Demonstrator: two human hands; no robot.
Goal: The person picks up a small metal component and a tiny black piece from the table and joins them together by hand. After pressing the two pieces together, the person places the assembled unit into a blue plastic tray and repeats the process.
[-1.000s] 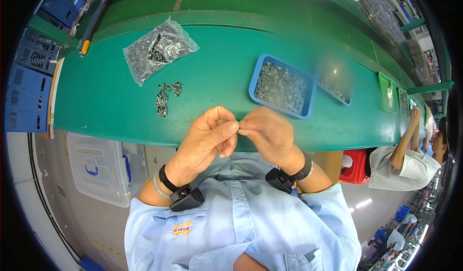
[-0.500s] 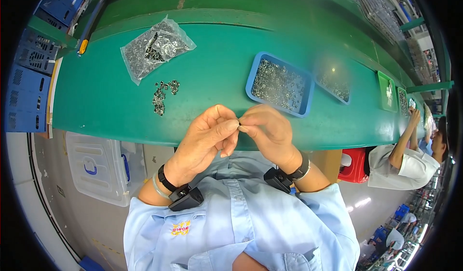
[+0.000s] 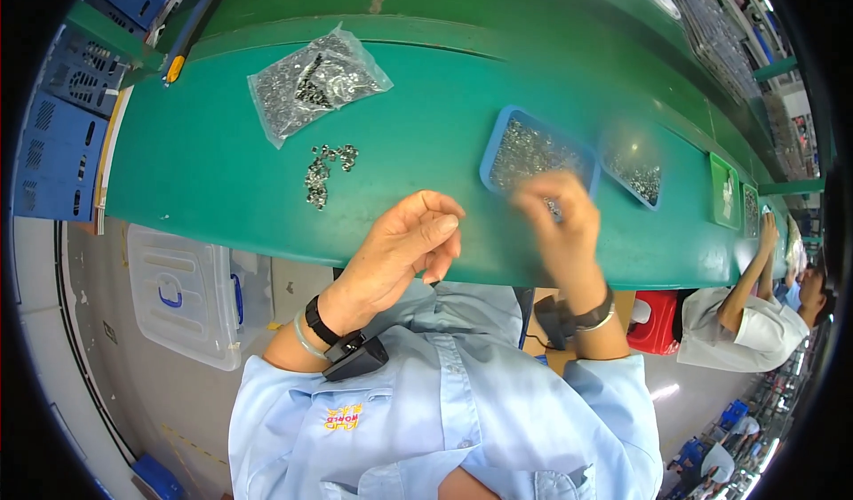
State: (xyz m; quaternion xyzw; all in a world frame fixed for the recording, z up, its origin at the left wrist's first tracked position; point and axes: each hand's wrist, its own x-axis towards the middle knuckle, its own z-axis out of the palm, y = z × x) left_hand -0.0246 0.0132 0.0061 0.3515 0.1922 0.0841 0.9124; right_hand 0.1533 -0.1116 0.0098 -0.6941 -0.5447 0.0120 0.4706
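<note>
My left hand (image 3: pixel 404 247) hovers at the near edge of the green tabletop, its fingers curled in with the thumb against them. Whatever may lie between those fingertips is too small to make out. Over the near side of a blue tray (image 3: pixel 487 158) is my right hand (image 3: pixel 566 224), bent at the fingers and smeared by motion. Many small shiny metal parts (image 3: pixel 533 149) fill that tray. Left of my hands, a loose pile of similar dark and silvery pieces (image 3: pixel 318 180) lies on the table (image 3: pixel 204 171). Behind the pile rests a clear plastic bag (image 3: pixel 306 91) full of small metal parts.
A second blue tray (image 3: pixel 655 205) of parts stands right of the first, with a green tray (image 3: pixel 724 189) beyond. A co-worker (image 3: pixel 742 318) sits at the far right. Blue crates (image 3: pixel 58 158) and a lidded clear box (image 3: pixel 182 291) are on the left.
My hands have parted from where their fingertips met. The right hand has moved right to the blue tray; the left stays near its place. The whole view has shifted slightly.
</note>
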